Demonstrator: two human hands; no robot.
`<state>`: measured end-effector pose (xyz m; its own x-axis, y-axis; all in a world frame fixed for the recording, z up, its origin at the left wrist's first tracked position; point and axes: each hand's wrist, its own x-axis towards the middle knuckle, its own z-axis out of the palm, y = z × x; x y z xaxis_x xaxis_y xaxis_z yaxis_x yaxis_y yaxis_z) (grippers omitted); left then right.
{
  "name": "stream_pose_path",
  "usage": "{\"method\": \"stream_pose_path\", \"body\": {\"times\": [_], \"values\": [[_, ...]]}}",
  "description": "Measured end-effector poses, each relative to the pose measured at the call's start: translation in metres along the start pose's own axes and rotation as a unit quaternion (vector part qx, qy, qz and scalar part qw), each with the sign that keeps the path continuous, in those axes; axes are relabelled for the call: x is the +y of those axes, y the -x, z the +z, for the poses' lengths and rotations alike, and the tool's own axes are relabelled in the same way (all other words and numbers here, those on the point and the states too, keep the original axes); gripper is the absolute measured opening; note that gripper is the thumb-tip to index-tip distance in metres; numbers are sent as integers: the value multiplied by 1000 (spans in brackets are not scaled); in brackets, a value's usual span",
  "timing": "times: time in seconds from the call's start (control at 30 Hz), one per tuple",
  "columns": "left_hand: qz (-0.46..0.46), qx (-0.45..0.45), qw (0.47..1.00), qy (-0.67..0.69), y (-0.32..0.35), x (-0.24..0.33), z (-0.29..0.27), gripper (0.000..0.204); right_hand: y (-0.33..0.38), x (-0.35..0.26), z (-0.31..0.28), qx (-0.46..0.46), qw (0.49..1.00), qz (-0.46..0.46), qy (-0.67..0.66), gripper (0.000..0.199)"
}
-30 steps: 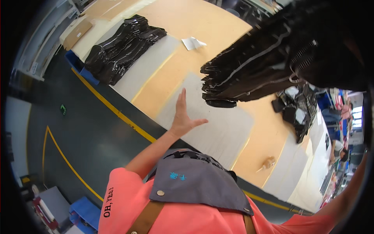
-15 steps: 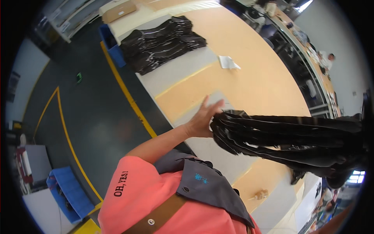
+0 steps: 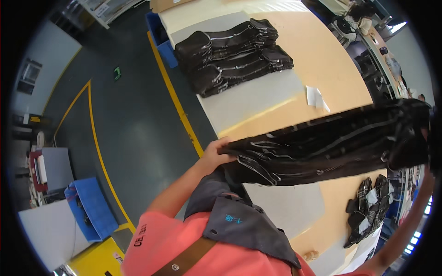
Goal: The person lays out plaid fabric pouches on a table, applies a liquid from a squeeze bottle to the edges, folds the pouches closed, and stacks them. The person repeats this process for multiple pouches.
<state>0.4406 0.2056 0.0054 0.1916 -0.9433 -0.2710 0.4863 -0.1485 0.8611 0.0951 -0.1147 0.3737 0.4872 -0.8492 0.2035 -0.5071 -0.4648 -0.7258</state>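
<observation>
A long, shiny black bundle of zippered fabric pieces [image 3: 317, 147] hangs slantwise above the table, its zips and pale edging showing. My left hand [image 3: 215, 155] is closed on its near left end, with the thumb and fingers round the edge. The far right end is in my right hand [image 3: 425, 132], of which only a small patch shows past the cloth; its fingers are mostly hidden. Two rows of similar black zippered pieces [image 3: 235, 64] lie stacked at the table's far left.
The tan table [image 3: 317, 50] carries grey mats and a folded white paper [image 3: 316, 98]. Black plaid pieces with white tags [image 3: 368, 209] lie at the right. Blue bins stand on the floor at the far edge [image 3: 161, 41] and lower left [image 3: 90, 209]. People work at benches behind.
The bundle has turned from several hanging folds into a broader, flatter face toward me. My left hand has moved left and down and closed on its end. The view has shifted.
</observation>
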Motion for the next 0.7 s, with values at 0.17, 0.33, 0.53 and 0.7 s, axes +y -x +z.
{"method": "stream_pose_path", "body": {"times": [0.17,0.33,0.53,0.7], "values": [[-17,197,974,108,-52,51,-71,26,-121,66,128,-75,996,54,-8,42],[-34,287,956,45,-106,94,-145,31,-221,116,266,-138,984,88,-70,40],[-53,302,951,37,-162,113,-187,32,-315,184,375,-195,965,139,-108,41],[-63,342,937,-19,-207,48,-210,35,-312,344,481,-60,989,133,-11,47]]}}
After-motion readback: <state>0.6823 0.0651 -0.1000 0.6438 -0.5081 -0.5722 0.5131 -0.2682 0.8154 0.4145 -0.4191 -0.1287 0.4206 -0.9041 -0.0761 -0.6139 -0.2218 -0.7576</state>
